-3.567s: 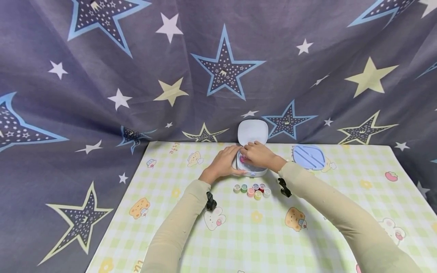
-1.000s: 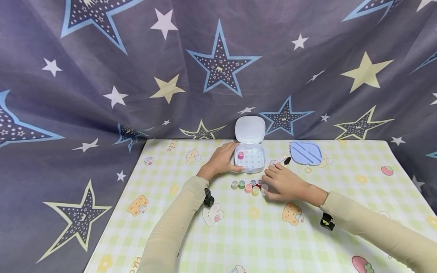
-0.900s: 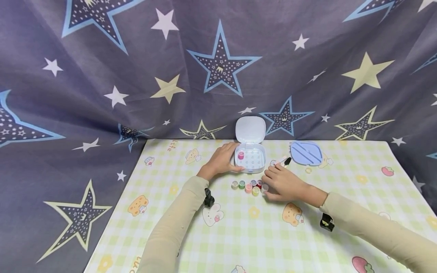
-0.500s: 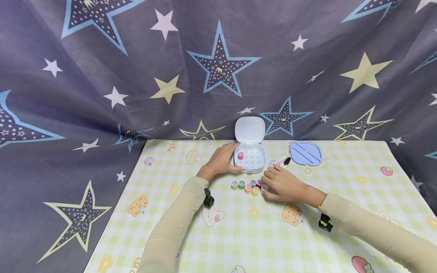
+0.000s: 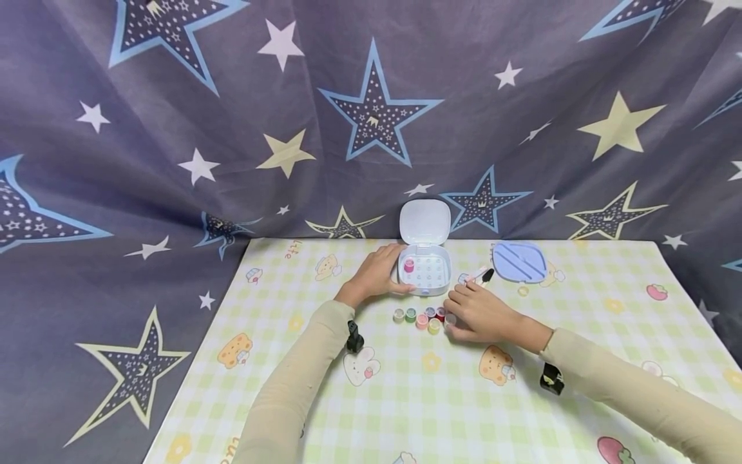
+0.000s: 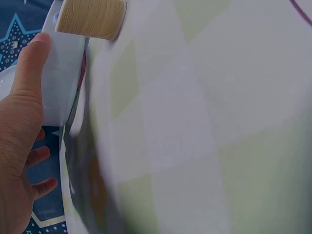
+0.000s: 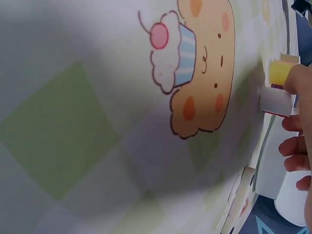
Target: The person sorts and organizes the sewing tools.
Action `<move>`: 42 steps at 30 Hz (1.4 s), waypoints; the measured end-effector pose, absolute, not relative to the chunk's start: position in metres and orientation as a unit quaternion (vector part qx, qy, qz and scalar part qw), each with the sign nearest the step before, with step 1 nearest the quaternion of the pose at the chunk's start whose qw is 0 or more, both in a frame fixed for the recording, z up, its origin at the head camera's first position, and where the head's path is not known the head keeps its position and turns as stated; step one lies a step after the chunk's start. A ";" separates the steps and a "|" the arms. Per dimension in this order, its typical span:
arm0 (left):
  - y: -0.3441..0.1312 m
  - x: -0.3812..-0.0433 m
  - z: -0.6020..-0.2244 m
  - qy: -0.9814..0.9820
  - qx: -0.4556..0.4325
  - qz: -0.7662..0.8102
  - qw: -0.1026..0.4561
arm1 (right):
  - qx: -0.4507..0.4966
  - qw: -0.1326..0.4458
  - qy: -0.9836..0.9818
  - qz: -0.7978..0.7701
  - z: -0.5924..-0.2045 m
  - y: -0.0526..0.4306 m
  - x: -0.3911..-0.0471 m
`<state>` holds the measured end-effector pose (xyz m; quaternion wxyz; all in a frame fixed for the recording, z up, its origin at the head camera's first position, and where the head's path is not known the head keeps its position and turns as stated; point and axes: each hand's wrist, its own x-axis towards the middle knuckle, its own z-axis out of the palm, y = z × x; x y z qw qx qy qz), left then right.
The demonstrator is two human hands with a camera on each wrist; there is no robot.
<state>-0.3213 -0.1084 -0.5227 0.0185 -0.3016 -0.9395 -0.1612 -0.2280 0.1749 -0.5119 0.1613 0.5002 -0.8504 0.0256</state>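
Note:
A white sewing box (image 5: 445, 287) stands with its lid (image 5: 425, 221) up, rows of small pegs inside and a pink thread spool (image 5: 409, 265) at its left. My left hand (image 5: 377, 274) holds the box's left side, thumb along the front; the left wrist view has that thumb (image 6: 32, 66) against the white wall. In front of the box sit several thread spools, among them green (image 5: 410, 314), pink (image 5: 422, 321) and yellow (image 5: 434, 326). At their right end my right hand (image 5: 481, 312) pinches a white thread spool (image 7: 276, 101) between thumb and fingers.
A blue tray (image 5: 520, 261) with diagonal slots lies to the box's right. Behind the right hand's fingers is a small slim item with a black tip (image 5: 488, 275). A star-patterned curtain (image 5: 371, 161) hangs behind the checked tablecloth (image 5: 406, 412).
Compared with the oldest frame, the right hand has come out of the box, where the pink spool stays, to the white spool. Over the last second both hands hardly move.

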 end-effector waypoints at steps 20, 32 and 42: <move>-0.109 -0.320 -0.520 -0.946 -0.296 -0.131 0.020 | 0.506 0.153 -0.848 0.036 -0.506 0.174 -0.223; -0.106 -0.323 -0.502 -0.955 -0.287 -0.069 -0.006 | 0.518 0.186 -0.834 0.044 -0.493 0.176 -0.227; -0.105 -0.321 -0.500 -0.954 -0.286 -0.082 -0.025 | 0.504 0.208 -0.836 0.056 -0.472 0.175 -0.240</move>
